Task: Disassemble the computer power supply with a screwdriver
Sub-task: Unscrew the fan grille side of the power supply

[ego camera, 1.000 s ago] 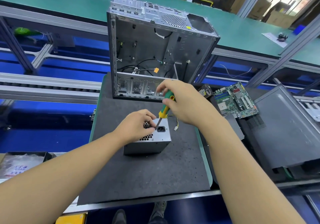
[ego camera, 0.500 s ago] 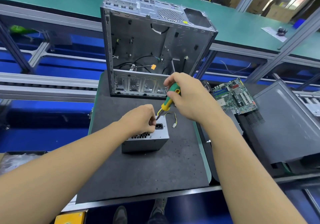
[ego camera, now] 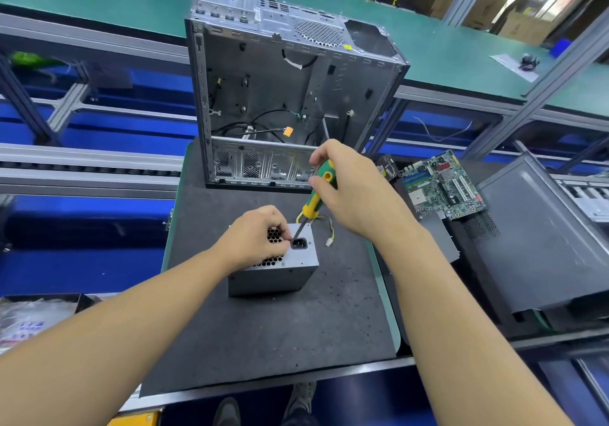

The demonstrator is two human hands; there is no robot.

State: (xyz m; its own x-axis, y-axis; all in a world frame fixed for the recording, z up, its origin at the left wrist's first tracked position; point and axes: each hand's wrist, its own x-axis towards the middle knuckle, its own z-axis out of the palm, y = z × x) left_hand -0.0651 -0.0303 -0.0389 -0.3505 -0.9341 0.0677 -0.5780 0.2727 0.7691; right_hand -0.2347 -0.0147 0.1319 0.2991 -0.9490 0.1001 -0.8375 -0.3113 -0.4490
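The surface (ego camera: 263,333) has a dark, rough mat on top, with little specks on it. A small grey power supply (ego camera: 273,277) sits near the middle, and its yellow wires (ego camera: 324,224) lie just behind it. An open computer case (ego camera: 263,96) stands upright at the far edge. To the right, a green circuit board (ego camera: 441,185) lies flat beside a big grey metal cover (ego camera: 543,244).

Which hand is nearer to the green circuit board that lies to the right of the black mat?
Right. The right hand, gripping the screwdriver, is just left of the circuit board, apart from it. The left hand rests on the power supply, farther left.
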